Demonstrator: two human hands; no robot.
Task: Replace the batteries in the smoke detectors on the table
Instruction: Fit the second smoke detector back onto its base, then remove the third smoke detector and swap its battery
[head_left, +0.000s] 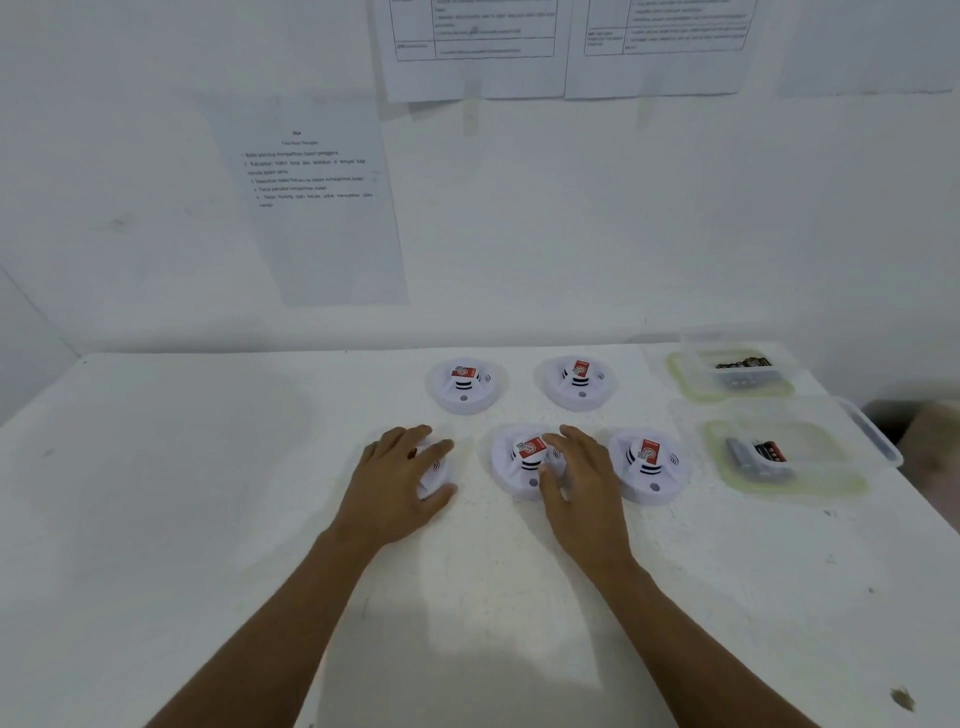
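Several round white smoke detectors with red labels lie on the white table (208, 467). Two are in the back row, the back left detector (466, 385) and the back right detector (579, 383). In the front row, my left hand (400, 478) lies over the front left detector (435, 470), fingers curved round it, hiding most of it. My right hand (576, 475) rests on the right side of the front middle detector (522, 460), thumb against its front edge. The front right detector (649, 465) stands untouched.
Two clear plastic tubs sit at the table's right side: the far tub (727, 374) holds dark batteries, and the near tub (779, 457) holds silver and red-black batteries. Printed sheets (311, 197) hang on the wall behind. The table's right edge runs diagonally near the tubs.
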